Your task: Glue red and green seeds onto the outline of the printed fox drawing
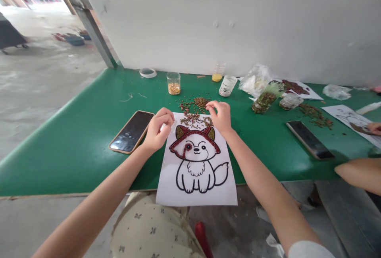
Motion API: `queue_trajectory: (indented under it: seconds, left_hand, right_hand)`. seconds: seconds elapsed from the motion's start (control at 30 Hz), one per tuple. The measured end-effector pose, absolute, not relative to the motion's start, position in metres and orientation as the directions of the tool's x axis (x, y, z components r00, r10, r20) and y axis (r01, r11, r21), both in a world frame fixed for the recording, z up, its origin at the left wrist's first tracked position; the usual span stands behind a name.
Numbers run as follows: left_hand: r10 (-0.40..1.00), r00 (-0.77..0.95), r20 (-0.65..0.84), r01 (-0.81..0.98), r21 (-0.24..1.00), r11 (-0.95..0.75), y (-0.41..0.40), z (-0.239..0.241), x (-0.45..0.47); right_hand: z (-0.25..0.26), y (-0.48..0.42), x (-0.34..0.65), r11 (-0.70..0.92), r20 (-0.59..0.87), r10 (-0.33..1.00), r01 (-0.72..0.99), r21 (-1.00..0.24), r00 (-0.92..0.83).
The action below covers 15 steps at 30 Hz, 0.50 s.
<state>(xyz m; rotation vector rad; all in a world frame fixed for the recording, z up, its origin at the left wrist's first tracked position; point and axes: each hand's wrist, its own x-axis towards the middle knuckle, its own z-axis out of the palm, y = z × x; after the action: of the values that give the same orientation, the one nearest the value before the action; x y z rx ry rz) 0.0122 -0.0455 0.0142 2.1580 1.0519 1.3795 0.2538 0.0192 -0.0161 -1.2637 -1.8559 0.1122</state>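
A paper sheet (196,196) with a printed fox-like animal lies in front of me, its lower end past the table edge. Red beans cover the hood outline and part of one eye patch; green beans fill the ears. My left hand (159,130) is curled closed at the sheet's upper left; what its fingers hold is too small to make out. Beside the pile of small brownish-green beans (201,102), my right hand (220,116) has thumb and fingertips pinched together. Anything in that pinch is hidden. Loose green and red beans (190,121) lie across the sheet's top.
A phone (131,131) lies left of the sheet, another phone (310,139) to the right. Behind stand a cup of corn kernels (174,87), a clear cup (228,86) and a tipped bottle of green beans (266,98). At far right, another person's hand (374,128) touches a second drawing (342,112).
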Motion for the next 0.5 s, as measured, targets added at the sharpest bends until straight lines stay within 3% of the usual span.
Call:
queue_trajectory:
  seconds: [0.3, 0.5]
  left_hand:
    - [0.778, 0.144, 0.612, 0.486, 0.641, -0.594, -0.043, 0.013, 0.014]
    - [0.772, 0.105, 0.627, 0.546, 0.612, -0.572, -0.041, 0.009, 0.013]
  right_hand:
    - [-0.032, 0.043, 0.301, 0.104, 0.494, 0.847, 0.851, -0.516, 0.196]
    - [-0.047, 0.056, 0.308, 0.158, 0.375, 0.922, 0.787, -0.597, 0.1]
